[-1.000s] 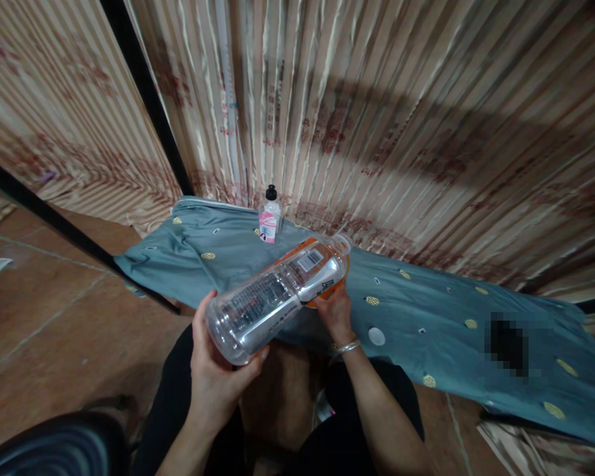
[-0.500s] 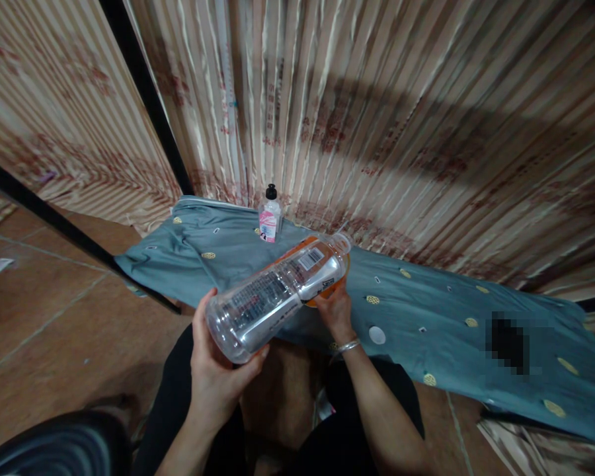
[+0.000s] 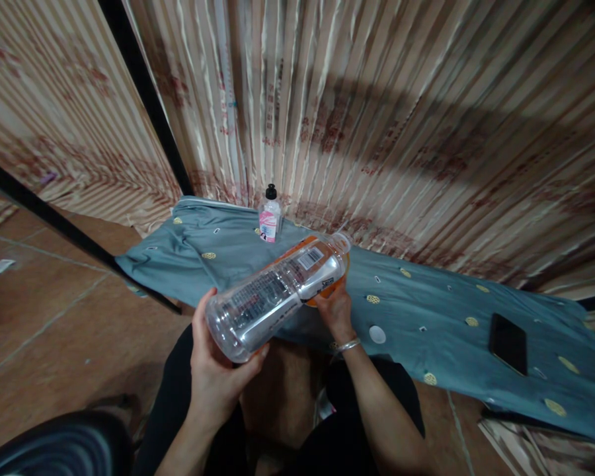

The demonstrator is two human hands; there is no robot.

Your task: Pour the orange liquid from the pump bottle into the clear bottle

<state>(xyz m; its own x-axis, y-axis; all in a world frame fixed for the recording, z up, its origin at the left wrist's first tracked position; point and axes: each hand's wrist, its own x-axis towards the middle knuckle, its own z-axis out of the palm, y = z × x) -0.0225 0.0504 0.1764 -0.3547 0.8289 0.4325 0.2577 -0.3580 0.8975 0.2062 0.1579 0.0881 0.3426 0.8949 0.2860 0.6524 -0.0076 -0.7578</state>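
Observation:
A large clear plastic bottle lies slanted between my hands, its open neck toward the upper right. Printed text and a barcode show on its side. My left hand wraps round the base end, thumb below and fingers on the far side. At the neck end, my right hand grips from underneath, with most of its fingers hidden. An orange piece shows along the bottle's edges by that hand; whether it is label or a separate thing I cannot tell. A small bottle with a black cap and pink label stands upright beyond.
A teal patterned cloth covers the low bench before me. On it lie a white disc and a black phone. Striped curtains hang behind. Black metal poles rise at the left; a dark round seat is nearby.
Both hands and the large bottle keep nearly the same position. The phone, blurred out before, now shows clearly.

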